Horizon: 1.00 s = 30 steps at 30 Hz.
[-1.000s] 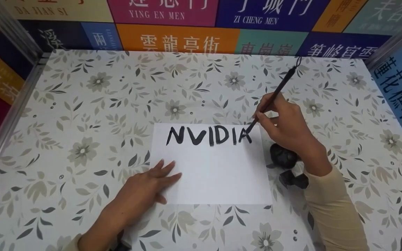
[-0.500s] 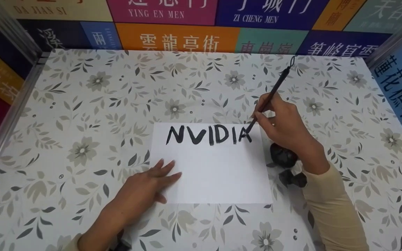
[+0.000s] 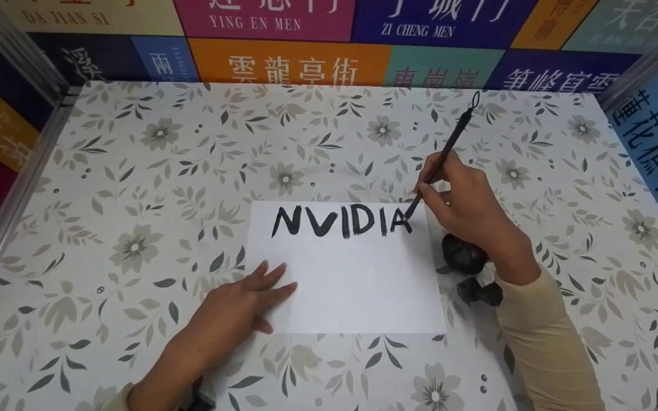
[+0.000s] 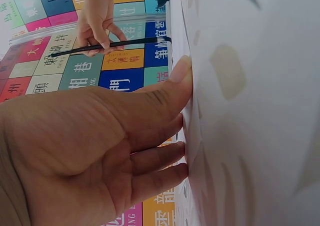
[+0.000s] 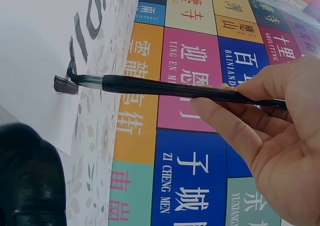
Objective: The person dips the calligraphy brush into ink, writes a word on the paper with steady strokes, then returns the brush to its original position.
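Observation:
My right hand (image 3: 463, 197) pinches a dark writing brush (image 3: 442, 154) between thumb and fingers, its handle slanting up and away. In the right wrist view the inked brush tip (image 5: 80, 78) bends against the paper, on the last letter. Bold black letters reading NVIDIA (image 3: 340, 221) run along the top of the white paper sheet (image 3: 357, 285). With fingers spread, my left hand (image 3: 237, 308) rests on the sheet's lower left part. In the left wrist view its fingertips (image 4: 175, 173) press on the surface.
Right of the sheet, under my right forearm, are a round black object (image 3: 464, 255) and a smaller black piece (image 3: 479, 292). A floral cloth (image 3: 135, 319) covers the table. Colourful panels with Chinese characters (image 3: 289, 63) stand along the back and sides.
The brush handle's top has swung slightly left, and its tip has shifted a little at the last letter. My left hand stays in place on the sheet.

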Motion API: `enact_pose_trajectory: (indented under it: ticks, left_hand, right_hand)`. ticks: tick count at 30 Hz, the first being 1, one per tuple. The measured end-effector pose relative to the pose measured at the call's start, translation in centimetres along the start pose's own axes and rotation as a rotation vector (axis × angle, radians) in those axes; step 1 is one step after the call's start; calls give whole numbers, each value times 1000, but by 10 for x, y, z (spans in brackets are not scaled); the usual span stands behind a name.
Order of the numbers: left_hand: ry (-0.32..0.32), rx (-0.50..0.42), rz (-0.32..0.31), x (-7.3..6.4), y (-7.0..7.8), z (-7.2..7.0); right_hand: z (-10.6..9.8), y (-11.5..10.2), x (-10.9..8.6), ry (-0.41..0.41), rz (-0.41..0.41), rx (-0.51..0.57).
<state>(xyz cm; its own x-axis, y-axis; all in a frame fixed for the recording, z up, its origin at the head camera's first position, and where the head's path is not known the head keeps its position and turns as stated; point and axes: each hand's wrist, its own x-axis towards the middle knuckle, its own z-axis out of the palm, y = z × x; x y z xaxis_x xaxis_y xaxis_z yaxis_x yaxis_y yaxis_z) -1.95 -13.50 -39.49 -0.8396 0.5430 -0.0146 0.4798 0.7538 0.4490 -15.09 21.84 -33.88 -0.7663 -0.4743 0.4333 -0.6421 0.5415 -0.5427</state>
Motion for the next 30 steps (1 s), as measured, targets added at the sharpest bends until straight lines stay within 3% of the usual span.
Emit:
enact_pose_trajectory:
  ticks: [11,30]
  left_hand:
    - [19,26,3,-1,0,1]
    - [-2,25,-5,1,1,1]
  right_hand:
    - [-3,-1,0,-19,26,-24]
    - [-6,-2,0,-66,70,-15]
